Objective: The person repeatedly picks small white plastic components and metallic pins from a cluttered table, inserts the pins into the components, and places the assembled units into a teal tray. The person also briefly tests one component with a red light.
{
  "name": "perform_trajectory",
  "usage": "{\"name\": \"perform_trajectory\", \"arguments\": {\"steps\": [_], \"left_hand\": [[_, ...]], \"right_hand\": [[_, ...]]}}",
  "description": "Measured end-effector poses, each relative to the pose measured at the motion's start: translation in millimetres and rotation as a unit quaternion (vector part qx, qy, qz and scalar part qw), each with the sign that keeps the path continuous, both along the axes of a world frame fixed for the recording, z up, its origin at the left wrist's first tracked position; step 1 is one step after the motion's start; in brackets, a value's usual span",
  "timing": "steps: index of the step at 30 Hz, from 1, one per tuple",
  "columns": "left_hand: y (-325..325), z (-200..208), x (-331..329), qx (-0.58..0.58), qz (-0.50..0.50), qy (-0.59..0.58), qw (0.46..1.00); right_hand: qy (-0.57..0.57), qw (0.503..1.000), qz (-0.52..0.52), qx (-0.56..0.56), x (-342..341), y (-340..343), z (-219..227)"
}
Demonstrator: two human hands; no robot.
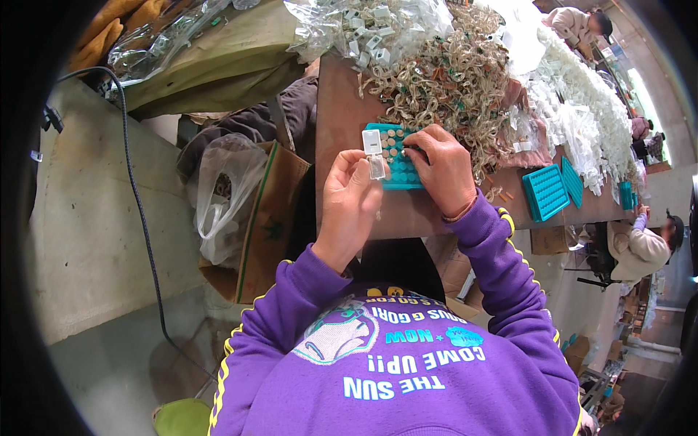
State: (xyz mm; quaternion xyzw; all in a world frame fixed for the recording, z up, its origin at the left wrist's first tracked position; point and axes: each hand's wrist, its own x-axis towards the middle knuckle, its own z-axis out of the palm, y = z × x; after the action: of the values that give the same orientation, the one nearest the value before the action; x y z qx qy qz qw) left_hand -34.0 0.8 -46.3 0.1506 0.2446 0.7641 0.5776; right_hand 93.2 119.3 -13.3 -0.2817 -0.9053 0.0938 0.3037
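Observation:
Between the fingertips of my left hand is a small plastic case, unfolded, with a white half above and a see-through half below. It stands over the left edge of a teal tray whose pockets hold several small round beige pieces. My right hand is over the tray's right side, thumb and fingers pinched together by the pockets. Whatever those fingers hold, if anything, is too small to make out. Beyond the tray lies a large heap of tangled cord loops in beige, brown and green.
Small white cases lie on clear plastic at the far edge. Two teal trays and a long white heap are to the right. A cardboard box with a plastic bag stands left. Other people work at right.

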Motion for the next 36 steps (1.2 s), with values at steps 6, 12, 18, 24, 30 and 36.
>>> {"name": "perform_trajectory", "arguments": {"steps": [6,12,18,24,30,36], "left_hand": [[3.3,-6.6,-3.2,0.026,-0.008,-0.068,0.997],[2.5,-10.8,-6.1,0.059,-0.018,-0.109,0.992],[1.9,-9.4,-7.2,0.072,-0.026,-0.122,0.99],[-2.3,-4.7,-2.1,0.033,0.003,-0.066,0.997],[-3.1,-4.0,0.8,0.059,-0.007,-0.017,0.998],[-4.3,-3.4,3.3,0.059,-0.004,0.03,0.998]], "right_hand": [[0.016,0.997,0.027,-0.072,-3.9,15.2,9.8],[-0.078,0.994,0.075,0.004,-15.9,29.8,10.9],[-0.078,0.995,0.065,-0.022,-12.8,28.5,14.0],[0.088,0.974,0.043,-0.204,-5.7,-2.2,39.8],[0.142,0.962,0.063,-0.225,-1.6,-49.2,43.3],[0.128,0.988,0.036,-0.083,-4.7,-55.1,37.7]]}}
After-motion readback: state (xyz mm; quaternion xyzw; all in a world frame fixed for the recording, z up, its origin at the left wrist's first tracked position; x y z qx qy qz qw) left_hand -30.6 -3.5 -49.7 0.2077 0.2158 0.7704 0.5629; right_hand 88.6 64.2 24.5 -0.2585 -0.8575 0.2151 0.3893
